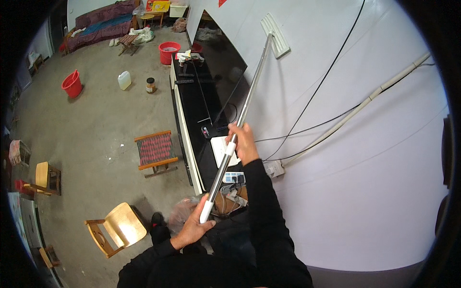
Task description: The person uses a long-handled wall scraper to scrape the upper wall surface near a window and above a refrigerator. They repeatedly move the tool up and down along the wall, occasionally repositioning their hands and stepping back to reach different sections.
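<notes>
A flat mop [254,89] with a long silver pole slants up and away from me. Its white, ridged rectangular head [275,36] lies against the pale wall, to the right of the large dark television [221,53]. Low on the pole, my left hand [193,226] is closed around the white end grip. Higher up, my right hand [245,143] wraps the pole just above its white collar. Part of each hand's fingers is hidden behind the pole. Below the pole runs a black-topped TV cabinet [194,103] with a white box [222,151] on it.
Black cables [331,72] and a white conduit [370,98] cross the wall at right. A power strip [234,177] sits by the cabinet's near end. On the floor at left stand a wooden chair [126,225], a woven stool [157,149], red buckets [72,85], a jug [124,80] and a jar [151,86].
</notes>
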### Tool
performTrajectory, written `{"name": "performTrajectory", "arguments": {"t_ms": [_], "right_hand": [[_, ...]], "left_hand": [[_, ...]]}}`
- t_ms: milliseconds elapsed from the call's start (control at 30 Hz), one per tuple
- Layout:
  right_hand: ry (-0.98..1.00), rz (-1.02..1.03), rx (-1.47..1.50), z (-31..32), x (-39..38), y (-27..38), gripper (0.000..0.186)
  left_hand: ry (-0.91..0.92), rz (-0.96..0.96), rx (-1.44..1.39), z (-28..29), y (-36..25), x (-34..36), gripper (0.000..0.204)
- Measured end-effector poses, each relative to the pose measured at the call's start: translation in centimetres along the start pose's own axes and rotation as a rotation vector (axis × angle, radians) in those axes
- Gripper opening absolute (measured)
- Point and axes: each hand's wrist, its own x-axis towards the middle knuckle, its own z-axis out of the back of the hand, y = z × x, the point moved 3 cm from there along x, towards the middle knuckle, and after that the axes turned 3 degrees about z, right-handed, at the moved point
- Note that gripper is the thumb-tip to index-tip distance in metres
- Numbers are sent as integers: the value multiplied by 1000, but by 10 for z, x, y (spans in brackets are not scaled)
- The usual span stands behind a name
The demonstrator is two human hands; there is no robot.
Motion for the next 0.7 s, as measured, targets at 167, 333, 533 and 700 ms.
{"name": "performTrajectory", "arguments": {"t_ms": [167, 333, 533, 700], "right_hand": [[-49, -64, 259, -14, -39, -25, 14], [-106, -42, 260, -18, -50, -5, 13], [-172, -67, 207, -36, -78, 8, 19], [-243, -106, 115, -10, -129, 11, 22]], "left_hand": [[301, 85, 74, 27, -36, 25, 88], [233, 97, 110, 95, -70, 91, 54], [180, -195, -66, 58, -156, 249, 75], [219, -92, -301, -39, -160, 279, 66]]}}
